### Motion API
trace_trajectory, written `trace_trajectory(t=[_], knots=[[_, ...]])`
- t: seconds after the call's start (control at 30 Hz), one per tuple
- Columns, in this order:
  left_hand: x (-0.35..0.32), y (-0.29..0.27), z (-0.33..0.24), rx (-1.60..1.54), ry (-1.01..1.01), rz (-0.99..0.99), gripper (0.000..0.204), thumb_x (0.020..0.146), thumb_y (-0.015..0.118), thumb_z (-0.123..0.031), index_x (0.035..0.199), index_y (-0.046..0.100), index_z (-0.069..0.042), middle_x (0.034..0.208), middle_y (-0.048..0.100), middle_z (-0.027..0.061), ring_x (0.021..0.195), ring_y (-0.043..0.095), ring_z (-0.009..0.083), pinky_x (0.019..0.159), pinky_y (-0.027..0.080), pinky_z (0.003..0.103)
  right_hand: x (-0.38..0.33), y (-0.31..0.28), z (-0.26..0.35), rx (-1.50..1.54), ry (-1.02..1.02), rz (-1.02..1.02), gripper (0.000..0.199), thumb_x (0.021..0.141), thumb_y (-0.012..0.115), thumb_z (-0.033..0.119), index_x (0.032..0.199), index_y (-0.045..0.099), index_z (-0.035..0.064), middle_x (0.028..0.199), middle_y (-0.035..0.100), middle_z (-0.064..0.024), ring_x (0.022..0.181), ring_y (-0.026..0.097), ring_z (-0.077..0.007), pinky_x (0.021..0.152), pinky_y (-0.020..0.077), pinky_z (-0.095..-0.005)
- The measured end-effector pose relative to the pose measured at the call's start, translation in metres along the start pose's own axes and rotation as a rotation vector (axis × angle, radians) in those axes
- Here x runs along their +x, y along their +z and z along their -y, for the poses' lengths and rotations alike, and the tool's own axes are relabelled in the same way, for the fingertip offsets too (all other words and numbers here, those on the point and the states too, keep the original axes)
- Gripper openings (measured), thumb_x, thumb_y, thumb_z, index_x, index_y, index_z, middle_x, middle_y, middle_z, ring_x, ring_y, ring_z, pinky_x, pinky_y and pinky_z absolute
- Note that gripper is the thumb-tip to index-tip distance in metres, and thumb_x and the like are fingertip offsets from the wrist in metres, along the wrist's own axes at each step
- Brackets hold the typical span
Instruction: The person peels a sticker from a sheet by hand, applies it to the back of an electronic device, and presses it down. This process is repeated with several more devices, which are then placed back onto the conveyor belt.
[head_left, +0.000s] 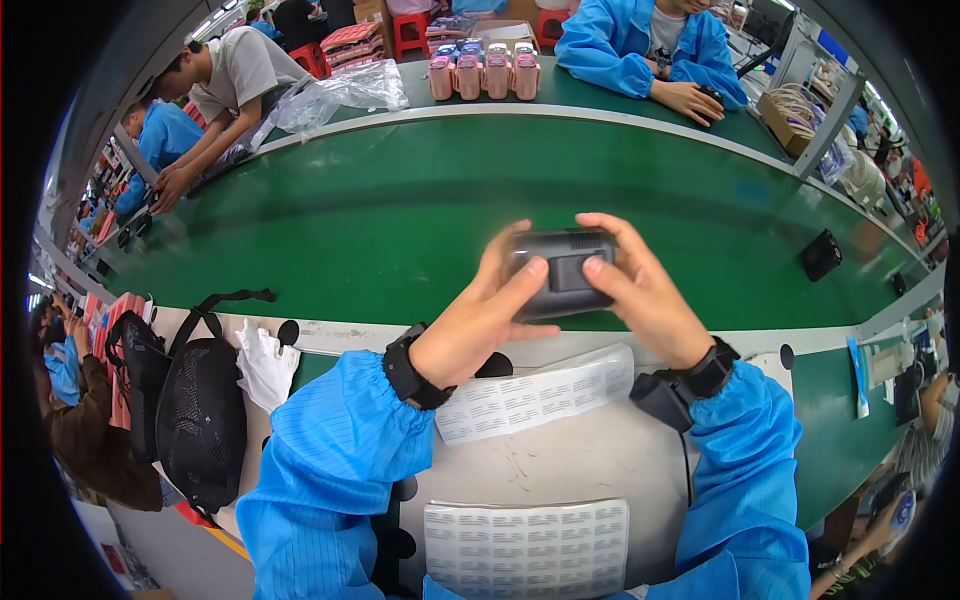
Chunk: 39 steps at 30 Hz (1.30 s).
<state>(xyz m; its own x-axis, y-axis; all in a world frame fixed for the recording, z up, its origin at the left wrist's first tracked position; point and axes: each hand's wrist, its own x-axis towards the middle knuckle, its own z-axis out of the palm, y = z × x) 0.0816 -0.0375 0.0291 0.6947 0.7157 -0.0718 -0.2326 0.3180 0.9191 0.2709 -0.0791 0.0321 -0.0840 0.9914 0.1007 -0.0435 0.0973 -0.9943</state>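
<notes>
My left hand (480, 312) and my right hand (655, 298) together hold a black, rounded box-shaped device (567, 272) above the green belt surface (400, 240). Both thumbs press on its upper face, beside a raised rectangular panel. A ribbed grille shows near its far edge. The fingers wrap round the two ends, and the underside is hidden. Nearer to me, a sheet of printed white labels (545, 395) lies below my wrists. A second label sheet (525, 550) lies close to my body.
Black mesh bags (203, 425) and white gloves (265, 365) lie at the left. A black device (822, 256) stands on the belt at the right. Across the belt are pink devices (485, 78), clear plastic wrap (345, 98) and co-workers; a light rail (480, 112) runs along the far edge.
</notes>
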Motion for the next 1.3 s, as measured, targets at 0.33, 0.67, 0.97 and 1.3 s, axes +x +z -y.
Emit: trace_trajectory(t=[0.33,0.67,0.97,1.3], knots=[[-0.008,-0.020,0.016,1.274,-0.060,0.457,0.053,0.081,0.062,-0.032,0.122,0.044,-0.003,0.124,0.039,0.0135,0.111,0.040,0.0268,0.089,0.039,0.033,0.020,-0.130,-0.052,-0.322,0.036,-0.526,0.051,0.088,0.055,0.022,0.130,0.030,0.0093,0.115,0.048,-0.0107,0.100,0.050,-0.0185,0.085,0.0419,-0.0305],[-0.007,-0.060,0.013,1.255,0.170,0.161,0.035,0.076,0.064,-0.027,0.100,0.056,-0.002,0.086,0.061,0.0160,0.076,0.059,0.0272,0.071,0.047,0.032,0.016,-0.070,-0.012,-0.604,-0.130,-0.301,0.055,0.083,0.059,0.018,0.131,0.034,0.0072,0.132,0.039,-0.0110,0.121,0.037,-0.0203,0.096,0.0338,-0.0303],[-0.002,-0.068,-0.002,1.319,0.091,0.217,0.040,0.071,0.066,-0.031,0.095,0.060,0.000,0.084,0.063,0.0180,0.073,0.061,0.0309,0.067,0.048,0.036,0.003,0.010,-0.037,-0.562,-0.134,0.011,0.053,0.081,0.061,0.010,0.128,0.038,0.0083,0.122,0.048,-0.0068,0.108,0.049,-0.0171,0.092,0.0384,-0.0281],[-0.002,-0.065,-0.009,1.200,-0.088,0.241,0.044,0.071,0.066,-0.034,0.095,0.061,0.003,0.085,0.063,0.0193,0.071,0.061,0.0279,0.066,0.047,0.033,0.007,0.004,-0.045,-0.011,0.320,0.129,0.034,0.082,0.060,0.005,0.114,0.050,0.0014,0.104,0.059,-0.0078,0.096,0.055,-0.0130,0.084,0.0447,-0.0253]])
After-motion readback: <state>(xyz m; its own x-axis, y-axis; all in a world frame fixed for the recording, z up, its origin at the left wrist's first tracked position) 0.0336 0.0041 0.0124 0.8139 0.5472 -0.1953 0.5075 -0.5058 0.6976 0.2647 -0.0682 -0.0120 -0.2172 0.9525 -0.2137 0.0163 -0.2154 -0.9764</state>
